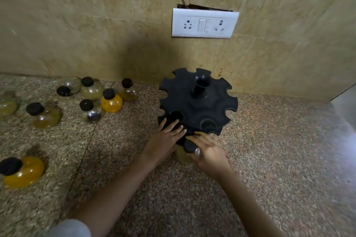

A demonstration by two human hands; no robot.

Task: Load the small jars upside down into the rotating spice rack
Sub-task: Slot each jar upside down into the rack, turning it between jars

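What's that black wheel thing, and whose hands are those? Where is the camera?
The camera sits on a person's head and looks down, so those are their own two hands. The black wheel is a spice rack; the notches round its edge hold jars. The left hand rests flat against the rack. The right hand grips a small jar with a black cap at the rack's front. More round jars, some yellow, wait on the speckled counter to the left. A white wall socket is behind.

A white switch-and-socket plate (205, 23) sits on beige marbled wall (96, 15) above speckled granite counter (269, 159).
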